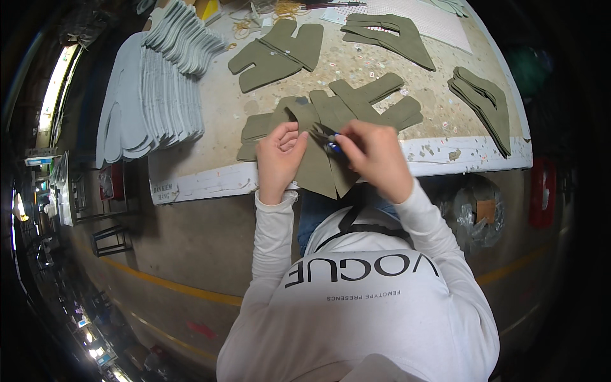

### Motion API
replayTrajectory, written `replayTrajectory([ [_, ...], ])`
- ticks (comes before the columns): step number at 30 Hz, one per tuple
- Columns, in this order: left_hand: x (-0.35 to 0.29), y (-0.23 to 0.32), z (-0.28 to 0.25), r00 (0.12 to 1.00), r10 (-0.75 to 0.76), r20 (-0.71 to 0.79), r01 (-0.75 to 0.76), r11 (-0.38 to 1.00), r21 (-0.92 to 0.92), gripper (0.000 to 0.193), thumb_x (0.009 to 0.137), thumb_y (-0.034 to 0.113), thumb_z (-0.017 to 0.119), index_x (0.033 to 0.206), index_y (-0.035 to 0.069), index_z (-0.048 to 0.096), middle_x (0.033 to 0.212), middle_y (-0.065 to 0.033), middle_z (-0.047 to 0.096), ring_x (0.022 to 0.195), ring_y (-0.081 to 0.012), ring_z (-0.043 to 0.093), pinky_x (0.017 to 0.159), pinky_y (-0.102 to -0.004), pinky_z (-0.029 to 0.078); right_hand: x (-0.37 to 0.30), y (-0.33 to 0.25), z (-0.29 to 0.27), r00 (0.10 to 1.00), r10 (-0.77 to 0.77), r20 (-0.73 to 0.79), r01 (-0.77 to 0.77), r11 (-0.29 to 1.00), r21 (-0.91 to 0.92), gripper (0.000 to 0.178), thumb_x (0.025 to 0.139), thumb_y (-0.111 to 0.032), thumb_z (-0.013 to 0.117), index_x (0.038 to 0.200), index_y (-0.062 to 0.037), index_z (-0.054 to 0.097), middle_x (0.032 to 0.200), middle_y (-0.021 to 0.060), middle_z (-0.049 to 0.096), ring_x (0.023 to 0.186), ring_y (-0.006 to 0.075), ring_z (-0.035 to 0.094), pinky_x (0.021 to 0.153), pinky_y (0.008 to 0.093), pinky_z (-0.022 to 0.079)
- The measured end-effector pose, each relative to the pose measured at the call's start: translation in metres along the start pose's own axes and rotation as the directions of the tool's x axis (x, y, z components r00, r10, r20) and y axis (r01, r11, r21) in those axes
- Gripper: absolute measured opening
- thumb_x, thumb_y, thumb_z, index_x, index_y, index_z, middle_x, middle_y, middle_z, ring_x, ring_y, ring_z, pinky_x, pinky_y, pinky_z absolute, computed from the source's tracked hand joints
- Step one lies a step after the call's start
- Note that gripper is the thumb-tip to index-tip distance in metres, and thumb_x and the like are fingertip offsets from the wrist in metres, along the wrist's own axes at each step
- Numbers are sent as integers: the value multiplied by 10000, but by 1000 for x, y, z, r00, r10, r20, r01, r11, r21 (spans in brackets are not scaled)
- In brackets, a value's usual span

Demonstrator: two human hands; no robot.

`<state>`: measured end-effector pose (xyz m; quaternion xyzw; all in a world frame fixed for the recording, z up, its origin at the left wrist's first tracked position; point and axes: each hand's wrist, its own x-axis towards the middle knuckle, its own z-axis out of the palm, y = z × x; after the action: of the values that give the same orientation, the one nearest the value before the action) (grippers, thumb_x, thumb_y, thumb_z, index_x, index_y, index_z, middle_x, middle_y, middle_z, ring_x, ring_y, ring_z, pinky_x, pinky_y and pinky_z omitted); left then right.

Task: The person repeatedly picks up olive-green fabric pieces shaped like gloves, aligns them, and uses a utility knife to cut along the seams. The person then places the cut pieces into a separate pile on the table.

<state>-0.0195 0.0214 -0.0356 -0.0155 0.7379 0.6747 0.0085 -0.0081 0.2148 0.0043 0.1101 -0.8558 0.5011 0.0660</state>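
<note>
Near the table's front edge, an olive-green fabric piece hangs partly over the rim. My left hand is closed on the left side of this piece, its fingers curled and its thumb along the cloth. In my right hand is a small pair of thread snips with blue on it. Its dark blades point up and left, at the upper part of the fabric piece, close to my left thumb. More olive fabric pieces lie spread on the table just beyond my hands.
A tall stack of light grey fabric pieces stands at the table's left. Olive piles lie at the back left, back right and far right. Small scraps litter the table. Below right sits a plastic bag.
</note>
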Motion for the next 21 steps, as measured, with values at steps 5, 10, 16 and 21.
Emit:
replayTrajectory([
  [5, 1, -1, 0, 998, -45, -34, 43, 998, -41, 172, 878, 23, 688, 1013, -58, 620, 876, -63, 690, 762, -56, 633, 675, -190, 511, -2, 6, -38, 960, 254, 116, -272, 946, 175, 144, 925, -115, 651, 912, 28, 653, 689, 36, 641, 532, 85, 603, 460, 238, 467],
  [10, -2, 9, 1, 999, -25, -20, 22, 990, -137, 168, 885, 3, 671, 1022, -35, 580, 899, -41, 664, 768, -53, 614, 680, -186, 498, -1, 14, -30, 948, 260, 186, -314, 864, 394, 133, 959, -113, 606, 1008, 8, 626, 804, 7, 640, 729, 65, 613, 614, 229, 506],
  [16, -15, 17, -2, 975, 210, -73, -215, 974, -67, 148, 846, -37, 672, 972, -1, 603, 944, -47, 619, 834, -81, 583, 759, -219, 479, 0, 10, -12, 981, 125, 150, -167, 936, 310, 178, 974, -160, 589, 1064, -8, 606, 769, 13, 608, 671, 80, 519, 612, 241, 441],
  [21, -43, 13, -18, 916, 401, 22, -398, 899, 185, 202, 751, -96, 681, 901, 34, 640, 916, -48, 561, 856, -130, 559, 804, -252, 453, -4, 4, -5, 988, 41, 150, -61, 989, 136, 217, 957, -205, 618, 1026, -5, 570, 726, 56, 544, 649, 106, 436, 593, 261, 399],
])
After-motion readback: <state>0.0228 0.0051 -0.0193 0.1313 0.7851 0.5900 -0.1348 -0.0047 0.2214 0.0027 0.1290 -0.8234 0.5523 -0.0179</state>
